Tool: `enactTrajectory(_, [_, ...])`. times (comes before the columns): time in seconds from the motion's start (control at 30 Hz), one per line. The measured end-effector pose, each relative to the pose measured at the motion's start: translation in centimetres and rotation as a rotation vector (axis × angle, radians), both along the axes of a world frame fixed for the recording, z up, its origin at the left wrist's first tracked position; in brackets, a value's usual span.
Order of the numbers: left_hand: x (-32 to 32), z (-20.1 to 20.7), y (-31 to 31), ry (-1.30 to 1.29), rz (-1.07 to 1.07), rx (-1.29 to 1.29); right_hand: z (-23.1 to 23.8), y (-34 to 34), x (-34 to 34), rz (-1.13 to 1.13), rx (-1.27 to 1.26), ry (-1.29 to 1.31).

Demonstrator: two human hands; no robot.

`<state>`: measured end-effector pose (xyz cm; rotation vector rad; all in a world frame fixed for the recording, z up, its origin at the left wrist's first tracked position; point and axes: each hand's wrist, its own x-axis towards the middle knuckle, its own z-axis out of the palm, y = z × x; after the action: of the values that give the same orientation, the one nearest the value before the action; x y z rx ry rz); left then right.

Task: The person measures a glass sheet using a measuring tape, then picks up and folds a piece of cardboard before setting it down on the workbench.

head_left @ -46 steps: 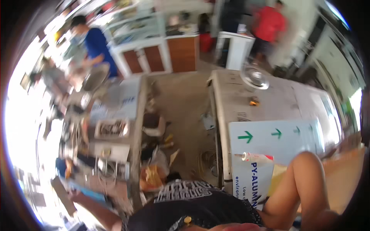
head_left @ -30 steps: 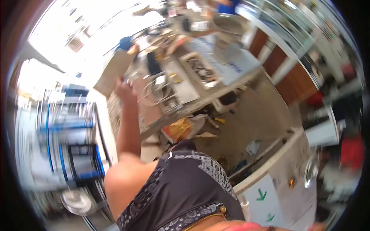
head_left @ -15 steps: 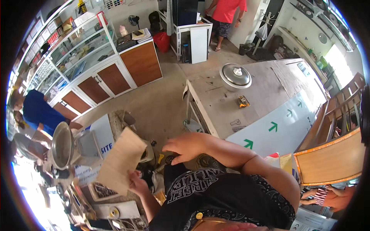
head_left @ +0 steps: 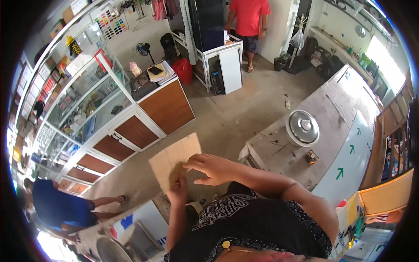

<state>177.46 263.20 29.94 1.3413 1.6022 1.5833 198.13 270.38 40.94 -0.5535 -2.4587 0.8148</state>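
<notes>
A thin, light-brown rectangular sheet (head_left: 171, 158), like plywood or cardboard, is held up in front of me at a tilt. My left hand (head_left: 176, 191) grips it by its lower edge, fingers closed on it. Close to the sheet's right edge is my right hand (head_left: 210, 169), its fingers bent a little and the thumb apart, holding nothing. Its fingertips overlap the edge from this view; whether they touch I cannot tell.
On the right, a long worktable (head_left: 279, 146) bears a lidded pot (head_left: 302, 127), a small yellow-black tool (head_left: 311, 157) and a sign panel with green arrows (head_left: 338, 179). Left stands a glass display cabinet (head_left: 109, 146). A person in blue (head_left: 63, 205) bends at lower left; another in red (head_left: 250, 19) stands at the back.
My view has turned left-to-right across the room, away from the cluttered bench. The sheet and my left hand have come over beside my right hand, which keeps much the same pose.
</notes>
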Motion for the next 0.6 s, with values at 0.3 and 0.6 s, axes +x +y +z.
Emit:
enactTrajectory(0.3, [1.8,4.5,19.1,0.426,-0.138,0.034,-4.3,17.1,-1.2,-0.118,-0.038,0.010])
enactTrajectory(0.6, [1.5,6.1,40.1,0.384,-0.289,-0.165,-4.9,37.5,-1.7,-0.059,-0.237,-0.073])
